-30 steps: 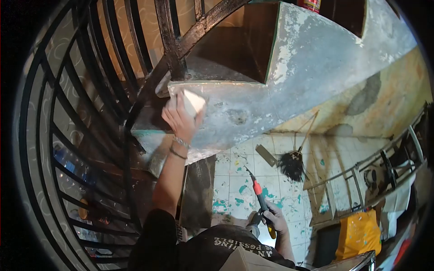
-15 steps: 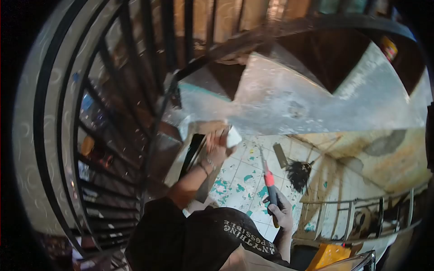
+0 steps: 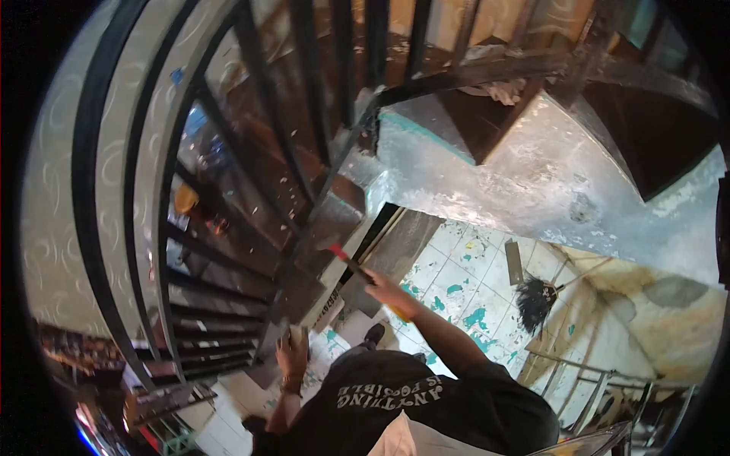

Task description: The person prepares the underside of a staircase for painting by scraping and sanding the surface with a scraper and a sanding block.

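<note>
In my right hand [image 3: 389, 295] is a hand tool with a red, black and yellow handle [image 3: 353, 264]. Its red part points up and left, over the stair's edge beside the railing. My left hand [image 3: 292, 357] is lower and further left, near the foot of the railing, its fingers closed around a small pale block [image 3: 300, 334]. Most of that block is hidden by the fingers. The stair's grey side panel [image 3: 525, 178], with scuffed, patchy paint and a teal edge, stretches away above both hands.
Black metal railing [image 3: 163, 228] curves along the left. Below is a white tiled floor [image 3: 456, 266] littered with teal paint flakes. A black-bristled brush [image 3: 536, 300] and a flat strip [image 3: 514, 262] lie there. A metal rack [image 3: 601, 380] stands at lower right.
My view has turned, shifting the stairs rightward. My left hand has drawn back from the panel's lower edge, down and left with the block; my right hand has swung leftward and up with the tool.
</note>
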Demonstrator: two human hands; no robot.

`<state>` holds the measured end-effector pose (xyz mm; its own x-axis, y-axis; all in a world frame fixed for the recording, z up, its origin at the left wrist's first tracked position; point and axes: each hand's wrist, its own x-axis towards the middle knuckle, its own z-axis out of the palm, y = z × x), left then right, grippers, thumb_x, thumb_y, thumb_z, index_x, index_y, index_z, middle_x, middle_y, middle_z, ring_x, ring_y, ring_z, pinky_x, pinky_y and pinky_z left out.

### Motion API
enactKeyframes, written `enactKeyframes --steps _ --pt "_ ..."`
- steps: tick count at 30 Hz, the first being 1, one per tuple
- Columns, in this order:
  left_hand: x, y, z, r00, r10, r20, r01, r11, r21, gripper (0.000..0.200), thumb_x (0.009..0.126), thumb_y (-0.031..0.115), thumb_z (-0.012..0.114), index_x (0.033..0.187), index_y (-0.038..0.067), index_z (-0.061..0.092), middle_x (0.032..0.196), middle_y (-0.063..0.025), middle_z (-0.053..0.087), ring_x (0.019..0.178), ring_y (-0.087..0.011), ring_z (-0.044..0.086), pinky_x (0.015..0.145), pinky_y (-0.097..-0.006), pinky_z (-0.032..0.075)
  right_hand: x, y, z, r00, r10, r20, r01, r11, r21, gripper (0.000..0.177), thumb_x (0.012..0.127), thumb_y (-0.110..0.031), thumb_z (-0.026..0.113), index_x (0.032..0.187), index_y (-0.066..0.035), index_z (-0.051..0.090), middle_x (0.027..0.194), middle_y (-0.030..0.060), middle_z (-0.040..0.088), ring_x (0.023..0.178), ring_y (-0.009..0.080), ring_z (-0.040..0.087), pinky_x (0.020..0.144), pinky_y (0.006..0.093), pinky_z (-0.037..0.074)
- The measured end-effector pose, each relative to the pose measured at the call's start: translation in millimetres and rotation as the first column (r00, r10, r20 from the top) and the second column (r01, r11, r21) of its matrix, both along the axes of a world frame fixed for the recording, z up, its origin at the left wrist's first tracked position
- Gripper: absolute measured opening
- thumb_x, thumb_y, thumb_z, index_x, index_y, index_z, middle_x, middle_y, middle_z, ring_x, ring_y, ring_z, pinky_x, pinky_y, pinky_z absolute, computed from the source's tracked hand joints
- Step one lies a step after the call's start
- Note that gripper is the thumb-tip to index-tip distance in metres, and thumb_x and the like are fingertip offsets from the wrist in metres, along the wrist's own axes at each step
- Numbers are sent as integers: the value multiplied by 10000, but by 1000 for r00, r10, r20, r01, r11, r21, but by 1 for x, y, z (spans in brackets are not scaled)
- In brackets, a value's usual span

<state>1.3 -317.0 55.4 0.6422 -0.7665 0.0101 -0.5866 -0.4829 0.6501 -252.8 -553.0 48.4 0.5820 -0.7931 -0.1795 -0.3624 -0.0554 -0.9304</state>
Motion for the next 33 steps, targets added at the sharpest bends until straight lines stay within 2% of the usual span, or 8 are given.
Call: enactKeyframes --steps 5,11,14,18,20,21,29,33 --pt "10 14 -19 993 -110 -32 102 976 -190 490 896 302 721 1229 -36 599 996 -185 626 887 -320 600 774 -437 489 112 -54 -57 993 42 109 -16 973 -230 699 824 -88 595 1481 -10 371 1378 231 537 1283 302 520 1082 389 390" --pt "-14 -54 45 740 -382 -553 138 892 -431 453 982 422 579 1121 -9 562 801 5 517 625 -72 473 555 -234 379 102 -50 -5 997 48 56 -30 956 -292 707 896 -199 624 1506 -6 326 1417 240 483 1283 351 504 1090 393 382" --pt "-49 -103 91 729 -546 -412 256 776 -576 454 990 431 560 1099 -10 547 750 35 486 571 -53 403 519 -222 323 39 -6 66 985 82 155 -97 991 92 780 933 -276 639 1552 -31 233 1458 217 432 1299 288 489 1071 377 400" --pt "-104 -180 104 542 -662 -517 256 716 -650 412 977 279 619 1246 -3 486 970 -32 570 809 -93 555 669 -249 464 -11 47 101 871 -13 491 -54 991 124 834 959 -271 629 1585 -68 119 1515 166 389 1353 229 435 1100 354 376" --pt "-128 -208 91 402 -714 -573 324 696 -640 466 938 147 664 1323 -5 450 1091 -66 580 963 -122 581 771 -273 500 -31 54 92 944 -93 317 117 992 -57 855 967 -276 632 1589 -85 78 1539 138 367 1373 215 404 1114 356 366" --pt "-147 -221 100 177 -581 -794 270 805 -529 528 905 94 699 1354 4 438 1107 -69 598 969 -126 593 774 -271 508 -39 54 95 918 -224 328 273 955 -113 828 959 -255 636 1581 -75 120 1489 154 430 1327 222 454 1079 360 396" --pt "-231 -257 135 -23 -742 -670 571 540 -618 232 937 111 656 1142 43 571 1002 4 603 884 -74 566 764 -248 466 -132 70 183 720 -692 48 692 714 -106 738 854 -129 677 1489 -4 322 1162 257 620 996 344 650 905 356 518" --pt "-268 -254 164 -31 -810 -586 542 479 -691 153 930 131 678 959 49 552 867 28 538 770 -55 494 663 -225 420 -146 73 191 570 -815 103 699 415 -582 816 826 -152 711 1516 -12 299 1315 268 528 1160 397 554 1011 421 449"
